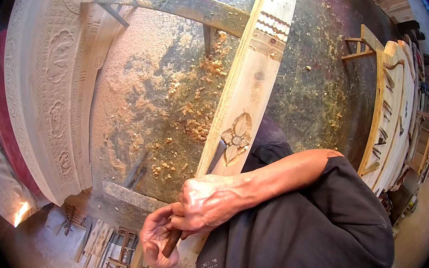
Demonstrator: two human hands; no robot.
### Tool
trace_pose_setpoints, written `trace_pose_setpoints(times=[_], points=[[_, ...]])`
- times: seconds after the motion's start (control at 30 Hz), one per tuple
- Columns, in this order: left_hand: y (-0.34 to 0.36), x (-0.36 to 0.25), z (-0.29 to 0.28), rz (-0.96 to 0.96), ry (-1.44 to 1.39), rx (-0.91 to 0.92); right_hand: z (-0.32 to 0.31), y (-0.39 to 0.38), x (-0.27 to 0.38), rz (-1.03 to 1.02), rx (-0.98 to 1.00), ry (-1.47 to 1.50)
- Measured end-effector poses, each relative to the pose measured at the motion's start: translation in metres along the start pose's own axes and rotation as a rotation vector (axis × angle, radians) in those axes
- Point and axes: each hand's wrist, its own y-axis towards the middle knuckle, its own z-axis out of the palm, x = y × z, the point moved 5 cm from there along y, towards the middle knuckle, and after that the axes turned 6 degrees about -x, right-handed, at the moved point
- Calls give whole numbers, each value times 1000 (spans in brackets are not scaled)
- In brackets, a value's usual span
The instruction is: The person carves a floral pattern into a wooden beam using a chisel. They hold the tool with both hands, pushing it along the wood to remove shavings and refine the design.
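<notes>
Evidently both the left hand (157, 239) and right hand (208, 202) grasp a chisel (216, 157) on the carved plank (251, 85).

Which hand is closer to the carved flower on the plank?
The right hand, lying on the plank just below the carved flower. The left hand sits lower, further from it, around the chisel's handle.

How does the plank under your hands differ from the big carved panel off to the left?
The plank is narrow, pale and mostly smooth, with one flower carved near the chisel tip and zigzag bands higher up; the carved panel is far wider, and relief flowers and borders cover it. The plank lies slantwise across the dusty workbench under the left hand and right hand; nobody touches the panel. Both are unpainted, carved wood.
</notes>
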Motion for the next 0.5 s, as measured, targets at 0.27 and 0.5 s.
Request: trace_pose_setpoints(times=[0.27,0.5], points=[[3,1,-26,19,-121,-68,1,6,26,-183,-29,-450],[4,-5,-26,40,-139,-6,11,8,10,-113,-42,-324]])
